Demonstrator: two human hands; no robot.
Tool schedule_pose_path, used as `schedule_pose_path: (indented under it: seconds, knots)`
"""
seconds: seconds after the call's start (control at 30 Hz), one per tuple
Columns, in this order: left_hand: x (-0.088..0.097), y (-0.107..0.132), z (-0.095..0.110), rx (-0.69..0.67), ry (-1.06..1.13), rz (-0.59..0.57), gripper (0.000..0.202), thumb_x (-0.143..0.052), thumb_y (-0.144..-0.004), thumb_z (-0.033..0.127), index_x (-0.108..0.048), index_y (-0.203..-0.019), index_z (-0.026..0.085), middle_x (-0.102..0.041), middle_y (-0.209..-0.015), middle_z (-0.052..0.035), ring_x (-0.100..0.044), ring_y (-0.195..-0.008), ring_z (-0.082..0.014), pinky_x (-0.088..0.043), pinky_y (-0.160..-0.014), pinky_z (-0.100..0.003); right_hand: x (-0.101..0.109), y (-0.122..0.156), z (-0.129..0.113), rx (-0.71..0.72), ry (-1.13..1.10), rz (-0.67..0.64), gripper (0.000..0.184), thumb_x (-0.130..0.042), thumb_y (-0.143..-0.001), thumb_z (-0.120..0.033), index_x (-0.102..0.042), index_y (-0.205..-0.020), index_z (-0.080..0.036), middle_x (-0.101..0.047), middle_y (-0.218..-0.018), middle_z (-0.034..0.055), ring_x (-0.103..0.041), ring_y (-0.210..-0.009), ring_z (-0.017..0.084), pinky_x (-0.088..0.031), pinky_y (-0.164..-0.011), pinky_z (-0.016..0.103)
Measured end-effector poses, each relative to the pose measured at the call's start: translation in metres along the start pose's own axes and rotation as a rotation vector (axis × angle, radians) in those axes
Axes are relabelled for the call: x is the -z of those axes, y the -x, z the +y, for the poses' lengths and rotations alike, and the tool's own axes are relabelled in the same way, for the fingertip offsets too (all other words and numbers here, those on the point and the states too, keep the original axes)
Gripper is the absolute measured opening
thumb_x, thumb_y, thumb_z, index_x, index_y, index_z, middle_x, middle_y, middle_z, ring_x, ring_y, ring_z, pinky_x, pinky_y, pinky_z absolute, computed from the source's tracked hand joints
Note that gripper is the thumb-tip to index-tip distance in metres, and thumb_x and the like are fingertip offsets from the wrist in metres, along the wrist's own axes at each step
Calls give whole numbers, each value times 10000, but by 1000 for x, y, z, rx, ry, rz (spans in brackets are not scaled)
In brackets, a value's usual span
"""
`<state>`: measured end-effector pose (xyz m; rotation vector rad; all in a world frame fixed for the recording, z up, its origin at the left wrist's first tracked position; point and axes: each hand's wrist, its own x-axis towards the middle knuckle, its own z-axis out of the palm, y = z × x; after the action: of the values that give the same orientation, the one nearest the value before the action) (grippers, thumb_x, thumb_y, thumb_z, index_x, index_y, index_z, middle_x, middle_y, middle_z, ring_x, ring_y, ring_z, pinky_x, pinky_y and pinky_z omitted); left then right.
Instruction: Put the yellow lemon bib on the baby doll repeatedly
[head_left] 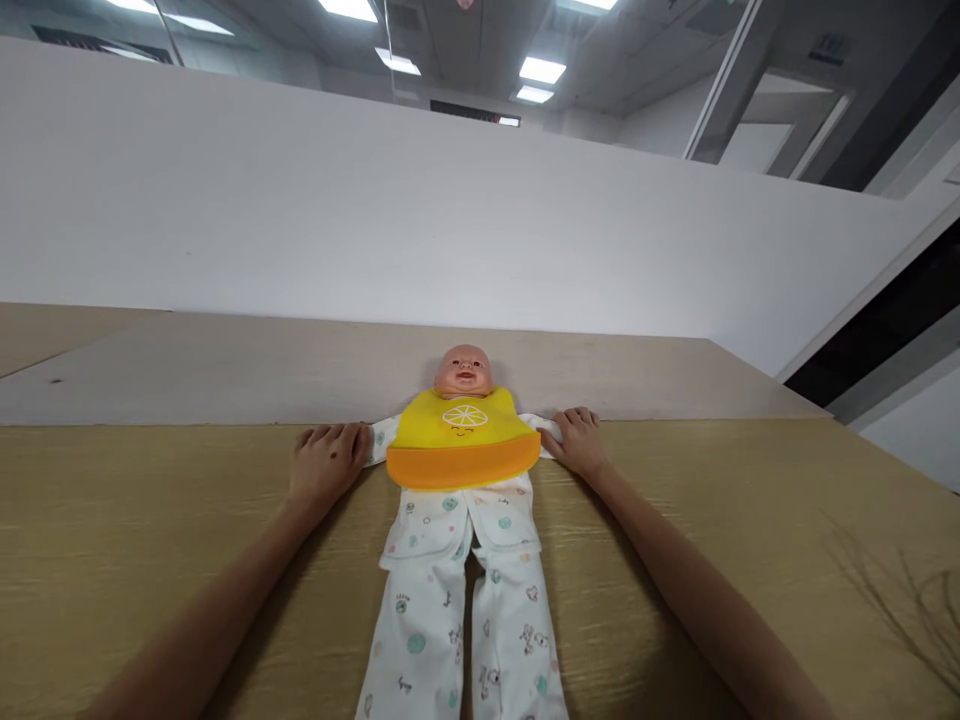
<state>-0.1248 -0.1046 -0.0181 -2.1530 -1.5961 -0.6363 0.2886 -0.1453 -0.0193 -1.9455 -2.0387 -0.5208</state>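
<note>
A baby doll (pixel 463 372) lies face up on the wooden table (pixel 150 520), head away from me. It wears white patterned pyjamas (pixel 457 600) and a yellow bib with an orange pocket (pixel 461 440). My left hand (pixel 326 460) rests on the end of the doll's sleeve at the left, fingers curled down over it. My right hand (pixel 579 440) lies on the other sleeve end at the right, fingers likewise curled over the cloth. Both of the doll's arms are stretched out sideways.
A white partition wall (pixel 450 230) rises behind the table's far edge. A paler tabletop section (pixel 225 365) lies beyond the doll's head. Dark scribble marks (pixel 900 590) show on the table surface at the right.
</note>
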Motion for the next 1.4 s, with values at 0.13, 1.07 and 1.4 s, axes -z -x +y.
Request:
schedule_pose_path:
  seconds: [0.13, 1.07, 1.4]
  knots:
    - [-7, 4, 1, -73, 66, 78, 318, -389, -957, 293, -669, -957, 142, -728, -987, -134, -659, -905, -287, -469, -795, -383, -3, 2, -8, 45, 20, 129, 334, -495, -945, -407, -697, -985, -144, -647, -1042, 102, -468, -1045, 263, -287, -937, 381]
    - [0, 10, -61, 513, 174, -244, 343, -400, -909, 263, -628, -1131, 137, -700, -1110, -135, -637, -1008, -262, -457, -817, -331, -22, -2, 62, -461, -714, 164, 446, -406, -768, -484, -646, -907, -134, -683, -857, 125, -601, -769, 197, -452, -748, 304]
    - [10, 13, -48, 478, 44, -268, 387, -316, -956, 275, -644, -1125, 157, -693, -1124, -147, -648, -948, -296, -456, -757, -375, -30, -4, 69, -507, -784, 88, 346, -493, -697, -411, -648, -852, -143, -694, -875, 117, -603, -778, 199, -456, -779, 332]
